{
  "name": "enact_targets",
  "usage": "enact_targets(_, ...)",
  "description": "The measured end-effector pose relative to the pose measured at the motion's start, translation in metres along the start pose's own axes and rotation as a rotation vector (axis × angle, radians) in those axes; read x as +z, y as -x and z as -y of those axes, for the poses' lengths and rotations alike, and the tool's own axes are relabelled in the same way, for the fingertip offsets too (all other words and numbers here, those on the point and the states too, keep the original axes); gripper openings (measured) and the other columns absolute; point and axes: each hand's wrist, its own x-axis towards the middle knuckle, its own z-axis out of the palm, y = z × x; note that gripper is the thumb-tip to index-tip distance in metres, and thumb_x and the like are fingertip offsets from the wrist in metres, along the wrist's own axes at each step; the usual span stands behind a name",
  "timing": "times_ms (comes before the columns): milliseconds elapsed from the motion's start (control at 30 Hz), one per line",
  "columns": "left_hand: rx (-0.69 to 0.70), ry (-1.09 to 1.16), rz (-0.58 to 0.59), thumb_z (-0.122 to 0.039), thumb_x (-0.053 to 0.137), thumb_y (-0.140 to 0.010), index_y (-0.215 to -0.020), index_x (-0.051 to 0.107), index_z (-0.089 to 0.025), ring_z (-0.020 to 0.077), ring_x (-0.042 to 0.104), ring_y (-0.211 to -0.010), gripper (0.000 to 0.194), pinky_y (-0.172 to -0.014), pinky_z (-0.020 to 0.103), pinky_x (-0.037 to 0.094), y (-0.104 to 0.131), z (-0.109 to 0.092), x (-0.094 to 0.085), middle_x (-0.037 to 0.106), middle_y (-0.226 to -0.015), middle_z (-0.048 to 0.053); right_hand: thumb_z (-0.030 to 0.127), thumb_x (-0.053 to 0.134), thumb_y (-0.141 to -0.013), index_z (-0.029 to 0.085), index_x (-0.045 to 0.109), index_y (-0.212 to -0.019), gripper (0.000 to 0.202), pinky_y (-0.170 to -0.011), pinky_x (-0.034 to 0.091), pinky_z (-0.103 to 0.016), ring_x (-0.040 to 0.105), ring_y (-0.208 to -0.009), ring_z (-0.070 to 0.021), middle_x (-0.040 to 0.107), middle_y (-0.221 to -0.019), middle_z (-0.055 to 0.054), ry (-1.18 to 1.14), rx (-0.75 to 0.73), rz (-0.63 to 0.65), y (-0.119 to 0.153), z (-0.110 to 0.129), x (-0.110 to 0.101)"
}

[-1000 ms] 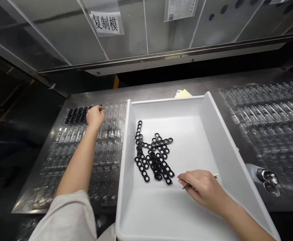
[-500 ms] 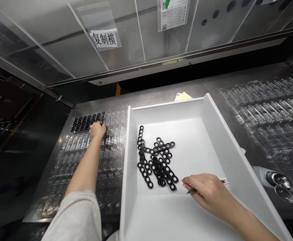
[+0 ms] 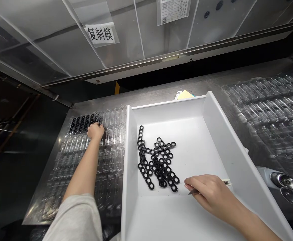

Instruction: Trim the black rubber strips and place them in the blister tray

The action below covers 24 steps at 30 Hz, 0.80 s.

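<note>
My left hand (image 3: 95, 130) is closed on the near end of a black strip of rings (image 3: 98, 117), at the top row of a clear plastic blister tray (image 3: 111, 134). Several similar black strips (image 3: 82, 123) lie side by side in that row, just left of it. My right hand (image 3: 210, 190) is closed around a small knife (image 3: 193, 191). Its dark pointed blade juts out past the fingers, and a pale handle end shows behind the hand. Left of the blade, a loose pile of black ring strips (image 3: 161, 164) rests in a white bin (image 3: 166, 211).
More clear blister trays (image 3: 274, 110) cover the right of the metal table (image 3: 156, 95). A shiny round metal item (image 3: 284, 180) sits beside the bin's right wall. Papers (image 3: 185, 95) lie behind the bin. A grey panel with labels (image 3: 101, 33) overhangs the back.
The strip at my left hand now leans over the row's end, and that hand has shifted slightly left. My right hand stays over the bin with the knife. The camera view has moved a little.
</note>
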Motion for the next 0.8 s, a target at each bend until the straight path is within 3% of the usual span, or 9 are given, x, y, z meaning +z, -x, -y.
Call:
enact_targets(333,-0.027,0.035,-0.038,-0.036,0.055,-0.088,-0.105,0.07,-0.01,0.0425,0.051,-0.121,0.034,-0.097,0.058,0.043,0.0,0.001,-0.008,0.056,-0.126,0.026,0.0,0.038,-0.086,0.021,0.05,-0.085,0.024,-0.05,0.029,-0.027,0.043,-0.048,-0.0126,0.054,-0.06,0.006,0.023,-0.003,0.005,-0.001,0.001,-0.001)
enact_targets(433,0.005,0.063,-0.073,-0.032,0.058,-0.086,-0.102,0.069,-0.008,0.0443,0.053,-0.118,0.031,-0.094,0.06,0.044,0.007,-0.005,-0.021,0.058,-0.121,0.026,-0.001,0.036,-0.084,0.021,0.05,-0.082,0.025,-0.051,0.029,-0.026,0.043,-0.048,-0.0122,0.054,-0.06,0.006,0.018,0.001,-0.001,-0.001,0.0,-0.002)
enact_targets(500,0.081,0.099,-0.108,-0.029,0.056,-0.087,-0.109,0.066,-0.007,0.0393,0.057,-0.113,0.033,-0.095,0.056,0.046,0.023,-0.017,-0.035,0.06,-0.116,0.024,0.0,0.036,-0.084,0.02,0.051,-0.082,0.025,-0.051,0.029,-0.026,0.045,-0.048,-0.0122,0.055,-0.06,0.005,0.015,0.019,0.008,-0.001,0.0,-0.001)
enact_targets(600,0.365,0.211,-0.154,-0.03,0.045,-0.094,-0.122,0.056,-0.004,0.0265,0.06,-0.103,0.039,-0.095,0.044,0.048,0.07,-0.049,-0.062,0.062,-0.112,0.017,0.004,0.04,-0.087,0.019,0.055,-0.083,0.022,-0.053,0.028,-0.027,0.047,-0.049,-0.0124,0.058,-0.062,0.004,0.016,0.038,0.052,0.0,0.0,0.001)
enact_targets(667,0.633,0.288,-0.091,-0.038,0.043,-0.096,-0.119,0.058,-0.011,0.0204,0.061,-0.101,0.038,-0.093,0.036,0.05,0.113,-0.075,-0.076,0.063,-0.113,0.011,0.006,0.042,-0.088,0.019,0.056,-0.082,0.02,-0.053,0.027,-0.028,0.047,-0.049,-0.012,0.059,-0.062,0.004,0.018,0.039,0.072,0.0,0.001,0.001)
enact_targets(733,0.912,0.256,0.126,-0.037,0.052,-0.092,-0.106,0.064,-0.019,0.017,0.064,-0.093,0.026,-0.087,0.029,0.052,0.16,-0.101,-0.081,0.067,-0.105,0.004,0.007,0.043,-0.088,0.018,0.057,-0.079,0.02,-0.053,0.027,-0.028,0.047,-0.049,-0.0115,0.059,-0.061,0.004,0.02,0.036,0.072,0.0,0.002,0.001)
enact_targets(800,1.177,-0.026,0.41,-0.032,0.054,-0.091,-0.102,0.064,-0.017,0.0211,0.066,-0.09,0.021,-0.08,0.032,0.053,0.201,-0.123,-0.075,0.069,-0.102,0.007,0.007,0.044,-0.088,0.018,0.057,-0.077,0.021,-0.052,0.027,-0.028,0.047,-0.049,-0.0111,0.06,-0.061,0.004,0.029,0.034,0.062,0.0,0.004,-0.001)
